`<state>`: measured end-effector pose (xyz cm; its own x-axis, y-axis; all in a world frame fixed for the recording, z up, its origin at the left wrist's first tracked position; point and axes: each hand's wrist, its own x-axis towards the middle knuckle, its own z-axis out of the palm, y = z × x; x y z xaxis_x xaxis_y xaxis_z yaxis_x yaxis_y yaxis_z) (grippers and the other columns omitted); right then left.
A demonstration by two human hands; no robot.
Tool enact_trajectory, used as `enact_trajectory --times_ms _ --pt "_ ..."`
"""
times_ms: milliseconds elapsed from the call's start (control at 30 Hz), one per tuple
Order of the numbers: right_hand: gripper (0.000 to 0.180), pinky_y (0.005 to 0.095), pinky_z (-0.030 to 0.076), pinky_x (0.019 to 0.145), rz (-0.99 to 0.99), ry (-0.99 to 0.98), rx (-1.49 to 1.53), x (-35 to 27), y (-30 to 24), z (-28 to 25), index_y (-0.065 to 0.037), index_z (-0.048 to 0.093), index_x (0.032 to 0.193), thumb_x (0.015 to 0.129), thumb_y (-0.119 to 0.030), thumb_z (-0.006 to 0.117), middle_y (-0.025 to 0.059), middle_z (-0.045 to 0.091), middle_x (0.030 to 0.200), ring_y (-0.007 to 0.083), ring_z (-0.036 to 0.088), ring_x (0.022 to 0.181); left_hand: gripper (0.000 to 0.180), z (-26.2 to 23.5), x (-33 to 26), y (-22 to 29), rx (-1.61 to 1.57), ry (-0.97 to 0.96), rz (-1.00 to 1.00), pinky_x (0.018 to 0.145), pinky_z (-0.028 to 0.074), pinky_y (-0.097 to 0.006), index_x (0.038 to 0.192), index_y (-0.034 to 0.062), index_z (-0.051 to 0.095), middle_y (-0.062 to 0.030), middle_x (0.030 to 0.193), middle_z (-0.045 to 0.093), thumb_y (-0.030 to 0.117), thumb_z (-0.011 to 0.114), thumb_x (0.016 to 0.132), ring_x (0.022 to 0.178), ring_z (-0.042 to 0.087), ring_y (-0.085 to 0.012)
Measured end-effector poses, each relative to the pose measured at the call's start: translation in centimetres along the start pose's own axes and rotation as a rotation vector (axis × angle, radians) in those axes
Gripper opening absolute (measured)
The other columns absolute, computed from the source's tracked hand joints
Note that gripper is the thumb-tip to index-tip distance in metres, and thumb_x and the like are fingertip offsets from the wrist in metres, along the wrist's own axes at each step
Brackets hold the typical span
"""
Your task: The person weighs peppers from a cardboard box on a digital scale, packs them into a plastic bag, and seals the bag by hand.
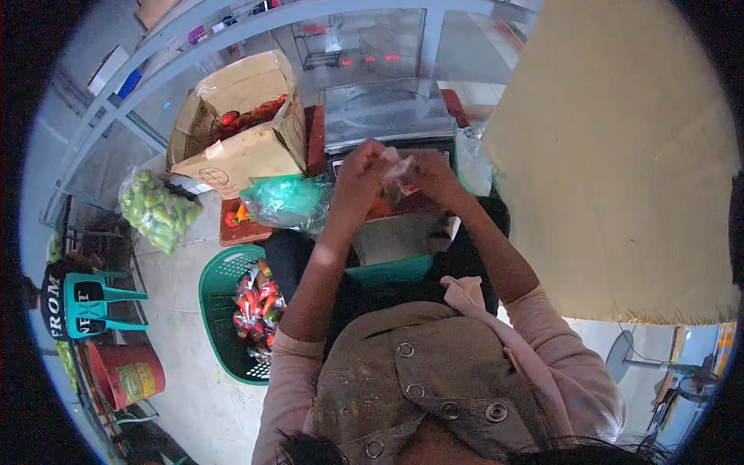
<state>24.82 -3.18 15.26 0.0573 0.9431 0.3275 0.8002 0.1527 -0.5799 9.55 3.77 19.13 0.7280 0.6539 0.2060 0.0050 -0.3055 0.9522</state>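
Note:
My left hand [363, 168] and my right hand [434, 177] are raised close together in front of me, fingers closed on the gathered top of a clear plastic bag [397, 169]. Something orange-red, likely peppers, shows through the bag below them, though my forearms partly hide it. Just beyond my hands stands a weighing scale [387, 112] with a flat metal platform. Left of my left wrist lies a pile of clear and green plastic bags [291, 200]. A few loose red and orange peppers [237, 215] rest beside it on the reddish-brown board [246, 232].
A cardboard box [252, 159] of red peppers stands at the far left. A green basket [211, 310] by my left knee holds bagged peppers. Further left are a bag of green peppers [155, 209], a teal stool [97, 306] and a red bucket [128, 376]. A beige panel [620, 170] rises at right.

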Motion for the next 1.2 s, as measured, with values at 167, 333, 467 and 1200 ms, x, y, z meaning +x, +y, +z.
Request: enact_trajectory --times_ms 167,333,467,1200 --pt "0.032 0.0355 0.043 0.067 0.026 0.178 0.227 -0.1 -0.6 -0.2 -0.003 0.055 0.091 0.066 -0.024 0.057 0.0142 0.058 0.077 0.0237 0.055 0.071 0.017 -1.1 -0.6 1.3 -0.177 0.030 -0.061 0.054 0.032 -0.019 0.076 0.0059 0.049 0.0038 0.063 0.046 0.022 0.050 0.083 0.058 0.040 -0.0040" --pt "0.030 0.0283 0.043 0.063 -0.068 0.052 0.093 0.5 -1.3 2.0 -0.001 0.055 0.091 0.065 -0.016 0.060 0.0131 0.057 0.075 0.0189 0.057 0.069 0.018 -1.2 -1.5 -2.3 -0.236 -0.008 -0.081 0.058 0.034 -0.019 0.083 0.0056 0.050 0.0019 0.071 0.050 0.023 0.050 0.083 0.064 0.043 -0.0045" --pt "0.030 0.0278 0.043 0.063 -0.071 0.154 0.264 -0.6 0.8 2.4 -0.001 0.055 0.090 0.065 -0.017 0.061 0.0131 0.058 0.075 0.0206 0.057 0.069 0.032 -1.5 -2.7 -2.6 -0.525 -0.032 0.001 0.075 0.038 -0.025 0.097 0.0041 0.048 -0.0043 0.094 0.050 0.029 0.056 0.078 0.087 0.047 -0.0101" --pt "0.044 0.0323 0.038 0.085 0.480 0.361 1.094 -5.3 6.0 4.5 -0.004 0.041 0.112 0.082 -0.036 0.048 0.0081 0.049 0.104 0.0173 0.048 0.097 0.035 3.1 -3.1 -10.7 -0.249 0.217 -0.344 0.077 0.040 -0.030 0.112 0.0025 0.043 -0.0073 0.102 0.049 0.025 0.039 0.086 0.090 0.049 -0.0203"
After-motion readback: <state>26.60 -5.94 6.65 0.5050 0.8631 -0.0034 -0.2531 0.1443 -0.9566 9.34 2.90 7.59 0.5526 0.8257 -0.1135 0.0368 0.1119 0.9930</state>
